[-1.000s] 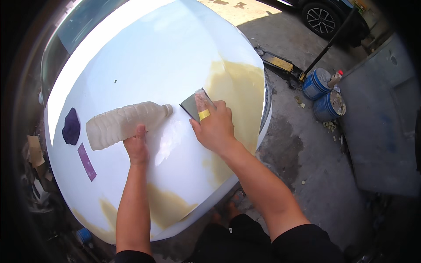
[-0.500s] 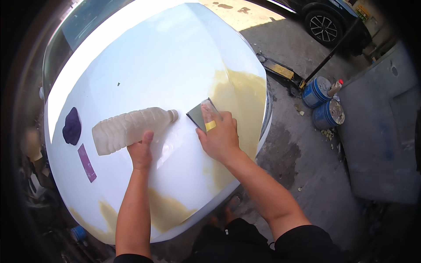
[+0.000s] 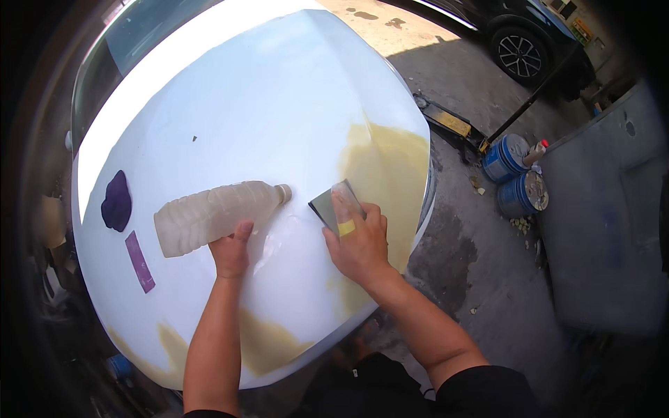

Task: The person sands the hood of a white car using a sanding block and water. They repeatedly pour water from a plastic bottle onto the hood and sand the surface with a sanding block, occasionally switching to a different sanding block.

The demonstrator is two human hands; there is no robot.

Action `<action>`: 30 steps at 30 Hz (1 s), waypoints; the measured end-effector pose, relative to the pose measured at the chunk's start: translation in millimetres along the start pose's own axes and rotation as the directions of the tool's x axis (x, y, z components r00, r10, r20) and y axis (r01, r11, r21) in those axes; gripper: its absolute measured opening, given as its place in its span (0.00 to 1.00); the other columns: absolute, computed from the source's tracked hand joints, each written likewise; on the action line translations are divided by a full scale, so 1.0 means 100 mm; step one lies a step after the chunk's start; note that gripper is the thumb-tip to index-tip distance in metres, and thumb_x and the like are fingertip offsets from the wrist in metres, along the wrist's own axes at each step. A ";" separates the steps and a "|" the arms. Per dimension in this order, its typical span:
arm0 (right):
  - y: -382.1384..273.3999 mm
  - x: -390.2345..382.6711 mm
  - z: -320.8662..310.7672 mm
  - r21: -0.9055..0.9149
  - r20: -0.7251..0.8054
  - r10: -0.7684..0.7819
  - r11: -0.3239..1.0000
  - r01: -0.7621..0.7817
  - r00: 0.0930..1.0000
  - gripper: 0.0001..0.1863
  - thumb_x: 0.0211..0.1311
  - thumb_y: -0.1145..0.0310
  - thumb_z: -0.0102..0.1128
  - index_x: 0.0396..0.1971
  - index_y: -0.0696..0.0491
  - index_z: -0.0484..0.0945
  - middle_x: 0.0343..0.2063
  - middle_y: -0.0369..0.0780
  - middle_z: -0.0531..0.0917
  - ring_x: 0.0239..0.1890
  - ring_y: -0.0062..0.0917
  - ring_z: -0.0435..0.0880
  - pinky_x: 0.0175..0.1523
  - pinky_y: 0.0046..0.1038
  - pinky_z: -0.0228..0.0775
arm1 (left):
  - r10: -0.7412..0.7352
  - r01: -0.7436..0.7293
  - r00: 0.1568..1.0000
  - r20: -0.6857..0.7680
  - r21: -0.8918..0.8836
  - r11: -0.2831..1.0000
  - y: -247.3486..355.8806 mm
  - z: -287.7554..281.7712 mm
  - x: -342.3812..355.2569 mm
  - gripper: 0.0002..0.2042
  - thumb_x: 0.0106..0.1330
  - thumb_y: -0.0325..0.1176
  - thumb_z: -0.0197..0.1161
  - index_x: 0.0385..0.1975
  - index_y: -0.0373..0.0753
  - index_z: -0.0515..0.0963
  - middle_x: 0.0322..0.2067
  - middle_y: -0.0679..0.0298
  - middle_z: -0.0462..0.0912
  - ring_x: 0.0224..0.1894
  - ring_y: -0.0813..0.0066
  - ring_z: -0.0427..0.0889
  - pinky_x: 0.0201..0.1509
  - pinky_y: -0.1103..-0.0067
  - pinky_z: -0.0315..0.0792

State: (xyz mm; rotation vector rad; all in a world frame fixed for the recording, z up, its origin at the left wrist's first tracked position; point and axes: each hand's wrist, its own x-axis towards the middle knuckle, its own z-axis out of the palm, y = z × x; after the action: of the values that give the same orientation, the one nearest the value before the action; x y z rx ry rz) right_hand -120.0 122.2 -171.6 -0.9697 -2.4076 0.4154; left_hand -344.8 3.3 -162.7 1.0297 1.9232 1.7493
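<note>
My left hand (image 3: 232,252) is closed around a cloudy plastic bottle (image 3: 205,217), which lies tilted over the hood with its neck pointing right. My right hand (image 3: 359,244) grips a grey-green sanding block (image 3: 326,207) against the surface, at the edge of a yellowish filler patch (image 3: 394,164). A strip of yellow tape and a clear wrap cover one finger of that hand. Under both hands spreads the white car hood (image 3: 265,104), wet and shiny between them. A second filler patch (image 3: 268,341) shows along the near edge.
On the hood's left lie a dark purple cloth (image 3: 117,200) and a purple sandpaper strip (image 3: 139,262). To the right on the floor stand blue buckets (image 3: 512,195) and a floor jack (image 3: 453,124). A grey panel (image 3: 599,209) leans farther right; a dark car (image 3: 523,52) is parked behind.
My right hand and the sanding block have shifted slightly right and down in the picture. The bottle and left hand have also dropped a little, as the whole view has moved slightly.
</note>
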 end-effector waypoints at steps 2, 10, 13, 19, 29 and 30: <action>-0.17 -0.51 -0.08 0.130 0.104 0.095 0.986 -0.108 0.990 0.38 0.58 0.62 0.67 0.67 0.56 0.64 0.60 0.43 0.74 0.53 0.49 0.69 0.53 0.46 0.63 | 0.003 -0.003 1.000 0.003 0.020 1.000 0.02 -0.01 -0.02 0.35 0.60 0.47 0.73 0.61 0.33 0.67 0.57 0.58 0.74 0.58 0.65 0.73 0.64 0.69 0.68; 0.00 0.69 -0.07 0.079 0.095 0.251 0.963 -0.259 0.963 0.39 0.55 0.65 0.68 0.68 0.53 0.63 0.53 0.45 0.78 0.51 0.47 0.70 0.57 0.45 0.62 | 0.002 -0.002 1.000 0.001 0.026 1.000 0.06 0.01 -0.01 0.34 0.61 0.46 0.73 0.60 0.33 0.67 0.56 0.57 0.74 0.57 0.65 0.74 0.63 0.70 0.68; -0.09 -0.12 -0.05 0.028 0.055 0.094 0.995 -0.096 0.994 0.39 0.55 0.65 0.68 0.68 0.54 0.63 0.54 0.46 0.77 0.51 0.47 0.70 0.57 0.45 0.62 | 0.003 -0.003 1.000 0.013 0.020 1.000 0.06 -0.01 -0.01 0.33 0.61 0.46 0.72 0.60 0.32 0.68 0.55 0.58 0.75 0.56 0.65 0.74 0.62 0.70 0.68; 0.07 0.58 -0.04 0.002 0.027 0.154 0.988 -0.155 0.988 0.38 0.58 0.65 0.66 0.68 0.55 0.62 0.53 0.46 0.79 0.51 0.47 0.70 0.56 0.42 0.63 | 0.046 -0.046 0.999 -0.001 0.031 0.998 0.11 0.08 -0.02 0.32 0.62 0.45 0.72 0.59 0.33 0.68 0.54 0.58 0.75 0.56 0.66 0.75 0.62 0.70 0.69; -0.15 -0.43 0.01 0.116 0.022 0.032 0.993 -0.035 0.999 0.40 0.51 0.66 0.72 0.65 0.56 0.66 0.55 0.43 0.77 0.53 0.46 0.70 0.57 0.46 0.62 | 0.025 -0.025 0.999 -0.021 0.007 1.000 0.05 0.05 -0.03 0.33 0.62 0.46 0.72 0.60 0.33 0.67 0.55 0.58 0.75 0.56 0.66 0.74 0.62 0.70 0.69; 0.00 -0.12 0.12 0.137 0.011 0.140 0.981 -0.140 0.990 0.39 0.51 0.67 0.71 0.65 0.54 0.66 0.54 0.44 0.80 0.52 0.45 0.71 0.58 0.45 0.61 | 0.019 -0.019 1.000 -0.019 0.014 1.000 0.04 0.07 -0.03 0.33 0.61 0.46 0.72 0.60 0.33 0.67 0.55 0.58 0.74 0.57 0.66 0.74 0.62 0.70 0.69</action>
State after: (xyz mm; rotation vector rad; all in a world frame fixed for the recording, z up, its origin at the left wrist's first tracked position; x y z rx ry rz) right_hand -119.0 113.2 -185.3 -1.0798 -2.2855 0.6243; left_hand -337.0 5.7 -160.4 1.0430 1.9461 1.7642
